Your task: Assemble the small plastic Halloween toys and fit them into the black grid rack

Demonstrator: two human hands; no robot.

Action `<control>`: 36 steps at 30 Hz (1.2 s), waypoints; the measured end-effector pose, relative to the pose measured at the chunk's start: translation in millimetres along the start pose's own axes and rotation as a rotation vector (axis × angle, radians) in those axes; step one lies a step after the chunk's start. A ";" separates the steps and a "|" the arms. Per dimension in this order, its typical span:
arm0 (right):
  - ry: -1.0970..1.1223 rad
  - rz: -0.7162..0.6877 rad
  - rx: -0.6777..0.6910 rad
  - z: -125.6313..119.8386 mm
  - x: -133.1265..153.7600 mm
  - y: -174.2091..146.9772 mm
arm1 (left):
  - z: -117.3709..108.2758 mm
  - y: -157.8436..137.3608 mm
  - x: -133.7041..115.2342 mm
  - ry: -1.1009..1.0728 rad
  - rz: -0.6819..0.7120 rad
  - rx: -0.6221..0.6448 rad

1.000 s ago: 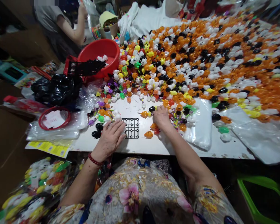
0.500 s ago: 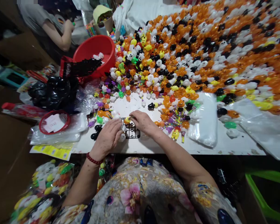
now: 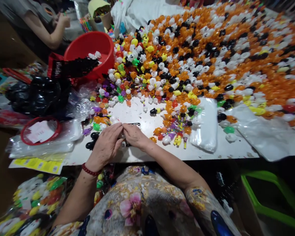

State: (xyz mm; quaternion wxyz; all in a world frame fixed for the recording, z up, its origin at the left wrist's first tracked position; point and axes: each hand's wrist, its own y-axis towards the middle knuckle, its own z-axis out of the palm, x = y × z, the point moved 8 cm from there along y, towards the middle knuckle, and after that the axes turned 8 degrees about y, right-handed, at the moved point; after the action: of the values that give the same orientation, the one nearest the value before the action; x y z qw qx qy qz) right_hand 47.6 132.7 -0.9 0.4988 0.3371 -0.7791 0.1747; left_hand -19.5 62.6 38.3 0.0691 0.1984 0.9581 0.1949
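Observation:
My left hand (image 3: 106, 144), with a dark red bead bracelet (image 3: 90, 169) on its wrist, curves over the white table. Its fingers are pressed together, and a little white shows beneath them. From the other side my right hand (image 3: 134, 135) meets it, fingertips against the left fingertips. Those right fingers are bent together, hiding what they hold. Under the right hand lies a black plastic grid (image 3: 137, 124), mostly covered. Left of my left hand are black toy pieces (image 3: 90, 145) and a green one (image 3: 96, 127).
Orange, white and black plastic figures (image 3: 201, 49) are heaped across the back. A red tub (image 3: 108, 49) and a red basket (image 3: 57, 132) stand left. Clear bags (image 3: 204, 131) lie right of a small figure pile (image 3: 177, 126). Another person's arm (image 3: 45, 34) shows at back left.
My right hand has moved left to meet my left hand, now covering most of the grid. The yellow piece seen at its fingertips is hidden. The view has shifted slightly right.

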 end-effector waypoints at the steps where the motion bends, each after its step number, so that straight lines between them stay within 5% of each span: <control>1: 0.004 0.016 -0.015 1.7 -1.0 -1.6 | 1.3 0.0 0.1 0.015 0.011 -0.002; 5: -0.022 -0.005 -0.076 -5.9 -4.0 -15.9 | 2.4 0.9 -1.6 0.063 0.047 -0.036; 8: -0.227 -0.007 -0.163 -39.3 -16.5 -43.0 | 0.5 1.2 -2.9 0.066 0.047 -0.057; 13: -0.794 0.370 -0.320 -127.7 -69.0 -105.3 | 1.4 -0.6 -0.2 0.010 0.007 -0.052; 17: -0.984 0.480 -0.314 -156.5 -92.7 -128.9 | 3.8 -1.8 1.4 0.016 0.003 -0.054; 27: -0.905 0.301 -0.409 -129.9 -79.0 -114.1 | -3.4 2.8 -5.9 0.074 0.031 -0.066; 36: -0.661 0.215 -0.208 -68.8 -52.1 -69.1 | -3.8 2.2 -9.3 0.131 0.043 -0.058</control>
State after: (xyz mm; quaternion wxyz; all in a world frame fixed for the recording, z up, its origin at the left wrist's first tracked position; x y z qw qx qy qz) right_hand 155.6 143.6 -21.5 0.2304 0.2388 -0.9429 0.0275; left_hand -11.1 59.4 43.2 0.0078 0.2034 0.9501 0.2365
